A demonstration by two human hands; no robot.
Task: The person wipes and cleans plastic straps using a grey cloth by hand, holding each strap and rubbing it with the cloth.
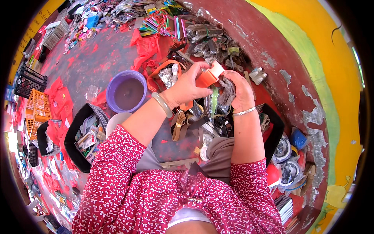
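Observation:
In front of my chest, both hands are raised around a small orange and white plastic object [207,77]; its exact kind I cannot tell. My left hand [187,85] grips its orange side between thumb and fingers. My right hand [240,90] is closed on a dark grey rag [227,91], its fingertips at the object's white end. Below them lies a pile of straps and plastic-wrapped goods, with a brown strap [179,125] and an orange strap [152,80]. To the left stands a purple basin [110,97] of murky water.
Black boxes [74,146] flank my knees, the left one full of small goods. Plastic-wrapped bundles [206,33] lie along the peeling red wall [269,43]. Farther left are an orange crate [37,111] and a black crate [29,80]. Red plastic sheets [148,48] litter the floor.

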